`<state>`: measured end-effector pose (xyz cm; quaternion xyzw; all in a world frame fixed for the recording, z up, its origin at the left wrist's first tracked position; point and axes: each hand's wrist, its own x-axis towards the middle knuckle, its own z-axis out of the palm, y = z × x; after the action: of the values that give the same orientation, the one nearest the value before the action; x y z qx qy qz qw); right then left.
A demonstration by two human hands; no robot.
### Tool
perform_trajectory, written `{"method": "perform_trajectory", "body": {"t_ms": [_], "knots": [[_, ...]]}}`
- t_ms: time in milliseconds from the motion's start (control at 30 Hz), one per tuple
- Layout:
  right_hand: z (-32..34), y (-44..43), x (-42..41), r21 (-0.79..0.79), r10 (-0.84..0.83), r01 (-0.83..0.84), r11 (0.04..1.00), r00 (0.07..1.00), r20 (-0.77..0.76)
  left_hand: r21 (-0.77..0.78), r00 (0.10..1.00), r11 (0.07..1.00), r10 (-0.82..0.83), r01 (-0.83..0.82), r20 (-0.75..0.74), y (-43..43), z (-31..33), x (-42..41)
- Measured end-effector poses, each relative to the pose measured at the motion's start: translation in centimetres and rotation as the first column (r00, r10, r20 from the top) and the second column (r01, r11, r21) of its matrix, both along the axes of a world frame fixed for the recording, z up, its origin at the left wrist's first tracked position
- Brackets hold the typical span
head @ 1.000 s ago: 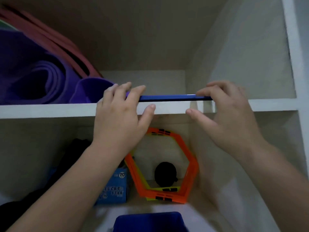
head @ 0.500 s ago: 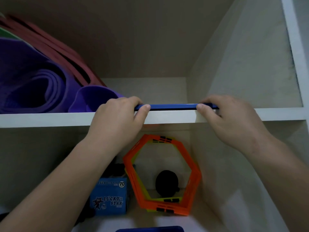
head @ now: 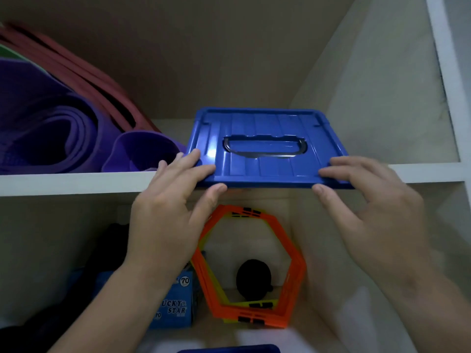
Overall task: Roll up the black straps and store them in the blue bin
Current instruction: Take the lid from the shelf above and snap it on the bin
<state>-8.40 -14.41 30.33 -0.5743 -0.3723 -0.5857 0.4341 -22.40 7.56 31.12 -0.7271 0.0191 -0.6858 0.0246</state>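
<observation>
A blue lid (head: 265, 149) with a recessed handle lies flat on the upper white shelf (head: 63, 182), its front edge overhanging. My left hand (head: 173, 207) pinches the lid's front left corner, fingers on top and thumb under the edge. At the front right corner my right hand (head: 369, 207) grips it the same way. A sliver of the blue bin (head: 229, 349) shows at the bottom of the view. A black rolled bundle (head: 253, 276), which looks like a strap, sits at the back of the lower shelf.
Rolled purple mats (head: 51, 128) and red mats (head: 89, 80) fill the upper shelf to the lid's left. Below stand orange and yellow hexagon rings (head: 288, 250), a blue "Lucky Star" box (head: 175, 307) and dark items at the left. A white cabinet wall (head: 382, 98) closes the right side.
The lid showed only its thin front edge before; its whole top face and handle are visible now. Both hands have stayed at its front corners.
</observation>
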Motion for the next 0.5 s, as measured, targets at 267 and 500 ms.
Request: {"method": "perform_trajectory", "body": {"t_ms": [267, 500], "knots": [[-5.2, 0.3, -0.2, 0.023, -0.015, 0.014, 1.0, 0.999, 0.05, 0.081, 0.993, 0.995, -0.07, 0.063, 0.094, 0.7, -4.9, -0.6], [-10.3, 1.2, -1.2, 0.041, 0.018, -0.022, 0.999, 0.995, 0.093, 0.037, 0.987, 0.991, -0.135, 0.132, 0.087, 1.6, -10.8, -1.5]]}}
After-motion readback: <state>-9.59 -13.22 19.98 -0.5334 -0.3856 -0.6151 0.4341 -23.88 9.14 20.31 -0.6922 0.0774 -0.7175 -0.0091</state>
